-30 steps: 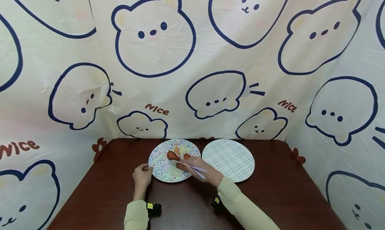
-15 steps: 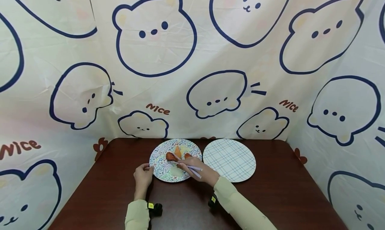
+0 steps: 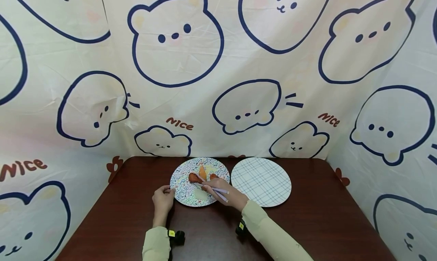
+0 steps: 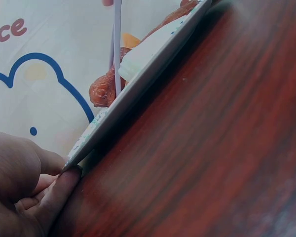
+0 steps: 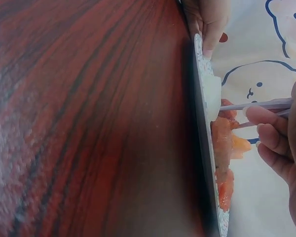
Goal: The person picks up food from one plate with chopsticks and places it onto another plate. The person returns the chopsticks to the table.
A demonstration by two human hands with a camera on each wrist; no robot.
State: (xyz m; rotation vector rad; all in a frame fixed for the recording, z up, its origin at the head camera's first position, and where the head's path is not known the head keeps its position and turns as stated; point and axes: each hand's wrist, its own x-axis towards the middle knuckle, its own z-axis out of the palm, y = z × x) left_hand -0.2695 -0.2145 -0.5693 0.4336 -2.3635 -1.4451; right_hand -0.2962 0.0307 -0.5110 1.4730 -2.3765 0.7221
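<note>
My left hand (image 3: 163,201) pinches the left rim of a round multicoloured speckled plate (image 3: 179,192); in the left wrist view the thumb is above the rim and fingers are beneath. Over the plate, my right hand (image 3: 225,191) holds a pair of pale purple chopsticks (image 4: 117,44). Their tips are at a brown chicken drumstick (image 3: 194,177), one stick on either side of it. Whether it is lifted off the plate I cannot tell. Around it lie an orange piece (image 3: 202,172), a whitish piece (image 3: 200,194) and other reddish-brown food (image 5: 222,143), partly hidden by the right hand in the head view.
A second round plate (image 3: 261,181) with a blue grid pattern stands just right of the speckled one. Both are near the back edge of the dark brown table (image 3: 211,234). A cartoon-printed cloth (image 3: 246,63) hangs behind and at both sides.
Over the second, my right hand and the chopsticks have shifted slightly left, and the drumstick has moved a little left and nearer. The last half second shows hardly any movement. My left hand stays on the rim.
</note>
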